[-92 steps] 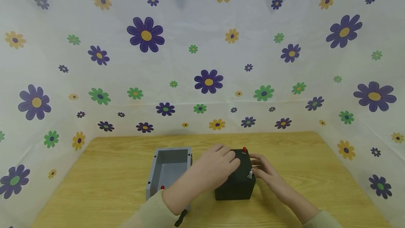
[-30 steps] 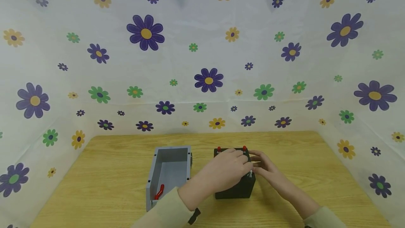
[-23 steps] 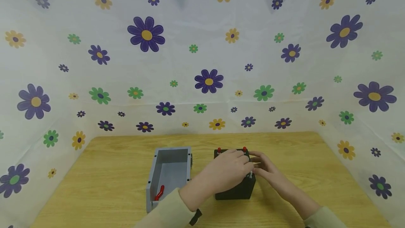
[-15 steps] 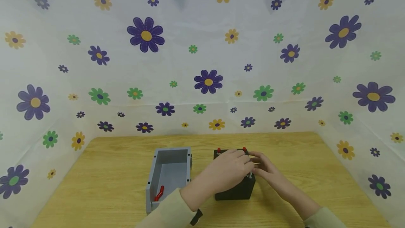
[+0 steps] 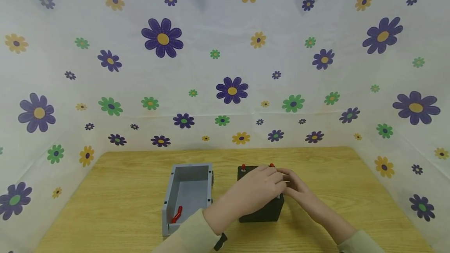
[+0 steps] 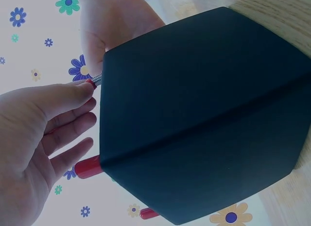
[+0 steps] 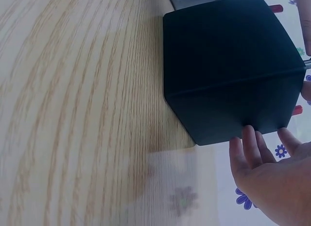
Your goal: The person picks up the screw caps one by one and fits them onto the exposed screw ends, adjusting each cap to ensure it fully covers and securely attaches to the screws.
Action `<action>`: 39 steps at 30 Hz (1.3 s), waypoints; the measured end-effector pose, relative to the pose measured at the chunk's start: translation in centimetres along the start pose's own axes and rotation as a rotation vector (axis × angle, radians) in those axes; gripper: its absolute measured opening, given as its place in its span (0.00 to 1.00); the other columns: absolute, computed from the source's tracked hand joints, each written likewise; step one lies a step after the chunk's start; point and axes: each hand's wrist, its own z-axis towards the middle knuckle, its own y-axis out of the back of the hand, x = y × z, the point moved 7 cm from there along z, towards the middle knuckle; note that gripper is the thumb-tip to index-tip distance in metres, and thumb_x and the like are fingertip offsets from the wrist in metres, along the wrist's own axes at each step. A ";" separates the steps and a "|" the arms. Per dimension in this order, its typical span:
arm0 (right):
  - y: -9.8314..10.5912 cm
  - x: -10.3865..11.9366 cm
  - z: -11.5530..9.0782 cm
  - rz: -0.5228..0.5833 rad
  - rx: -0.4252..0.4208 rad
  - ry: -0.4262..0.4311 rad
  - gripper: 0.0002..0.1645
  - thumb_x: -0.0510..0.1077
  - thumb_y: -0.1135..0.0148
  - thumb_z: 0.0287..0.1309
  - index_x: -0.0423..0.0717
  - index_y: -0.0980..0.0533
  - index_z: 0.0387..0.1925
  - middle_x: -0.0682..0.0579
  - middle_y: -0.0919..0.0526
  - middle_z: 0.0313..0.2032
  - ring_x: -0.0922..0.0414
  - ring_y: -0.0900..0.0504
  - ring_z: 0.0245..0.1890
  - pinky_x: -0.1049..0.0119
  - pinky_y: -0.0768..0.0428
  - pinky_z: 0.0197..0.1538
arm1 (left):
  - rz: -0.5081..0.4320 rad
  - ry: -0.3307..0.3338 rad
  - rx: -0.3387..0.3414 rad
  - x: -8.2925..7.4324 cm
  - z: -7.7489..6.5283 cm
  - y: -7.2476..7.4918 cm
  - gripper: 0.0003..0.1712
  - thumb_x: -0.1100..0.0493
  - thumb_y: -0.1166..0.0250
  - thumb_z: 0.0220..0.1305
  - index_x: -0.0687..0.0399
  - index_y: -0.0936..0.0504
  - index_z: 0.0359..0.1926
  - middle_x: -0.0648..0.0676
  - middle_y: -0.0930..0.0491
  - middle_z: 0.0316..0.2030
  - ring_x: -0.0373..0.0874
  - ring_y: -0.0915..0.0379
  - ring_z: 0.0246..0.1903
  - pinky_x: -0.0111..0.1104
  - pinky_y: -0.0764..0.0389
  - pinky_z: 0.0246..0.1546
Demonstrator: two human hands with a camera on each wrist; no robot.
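A black box (image 5: 261, 211) stands on the table, with red-capped metal posts rising from its top. My left hand (image 5: 254, 190) reaches across the top to the right front post. In the left wrist view, thumb and fingers of the left hand (image 6: 34, 124) pinch a small red cap (image 6: 91, 83) at the end of a threaded metal post (image 6: 98, 79). Two other red caps, the nearer cap (image 6: 88, 167) and the farther cap (image 6: 148, 213), stick out below it. My right hand (image 7: 277, 177) steadies the box's right side, its fingertips touching the black wall.
Left of the box sits an open grey tray (image 5: 169, 194) with a red bent-looking piece (image 5: 177, 214) inside, perhaps two caps end to end. A black strap (image 5: 220, 242) hangs by the left sleeve. Flower-printed cloth (image 5: 197, 69) walls the wooden table (image 5: 123, 190) on three sides.
My left hand has shifted right over the box top, from its left part to the right front post, now largely covering it. The rear left red cap has come into view. My right hand stays put.
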 end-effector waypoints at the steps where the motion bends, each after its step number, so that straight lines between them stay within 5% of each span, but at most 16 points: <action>1: 0.0 0.0 0.0 -0.001 0.000 0.007 0.35 0.48 0.50 0.83 0.41 0.46 0.81 0.32 0.35 0.73 0.46 0.28 0.68 0.72 0.22 0.62 | 0.005 -0.006 0.007 -0.1 0.0 0.0 0.10 0.52 0.35 0.77 0.40 0.12 0.53 0.40 0.12 0.51 0.34 0.19 0.55 0.27 0.21 0.60; 10: 0.2 -0.1 -0.1 0.029 0.034 0.037 0.34 0.46 0.52 0.84 0.40 0.46 0.81 0.29 0.35 0.72 0.73 0.24 0.60 0.73 0.22 0.62 | 0.019 -0.038 -0.038 -0.5 -0.3 -0.3 0.13 0.53 0.34 0.77 0.38 0.12 0.57 0.37 0.12 0.51 0.33 0.18 0.55 0.28 0.22 0.65; 20: 0.3 0.0 -0.1 0.007 0.033 0.007 0.34 0.48 0.51 0.83 0.42 0.45 0.81 0.31 0.34 0.72 0.52 0.26 0.67 0.72 0.22 0.62 | 0.064 -0.033 -0.072 -0.7 -0.6 0.2 0.11 0.50 0.35 0.77 0.38 0.11 0.55 0.37 0.12 0.48 0.33 0.18 0.52 0.28 0.22 0.63; 26: 0.3 -0.1 -0.1 -0.001 0.033 -0.005 0.34 0.47 0.51 0.83 0.44 0.45 0.82 0.31 0.33 0.72 0.49 0.26 0.67 0.69 0.22 0.64 | 0.051 -0.012 -0.121 -0.5 -0.8 0.3 0.11 0.47 0.35 0.75 0.37 0.11 0.53 0.38 0.12 0.47 0.34 0.18 0.53 0.29 0.21 0.63; 32: 0.2 -0.2 0.0 -0.012 0.026 -0.021 0.34 0.48 0.50 0.83 0.45 0.44 0.81 0.32 0.32 0.72 0.43 0.27 0.69 0.55 0.25 0.68 | 0.027 0.007 -0.074 -0.3 -1.1 0.2 0.14 0.42 0.34 0.74 0.38 0.12 0.54 0.39 0.13 0.49 0.35 0.19 0.55 0.30 0.23 0.65; 39: 0.2 0.1 0.0 -0.012 0.038 -0.015 0.34 0.48 0.52 0.84 0.44 0.46 0.82 0.32 0.33 0.72 0.44 0.26 0.69 0.52 0.25 0.69 | 0.036 0.003 -0.046 -0.4 -1.2 0.2 0.16 0.40 0.35 0.74 0.38 0.13 0.55 0.39 0.13 0.49 0.35 0.19 0.55 0.31 0.23 0.66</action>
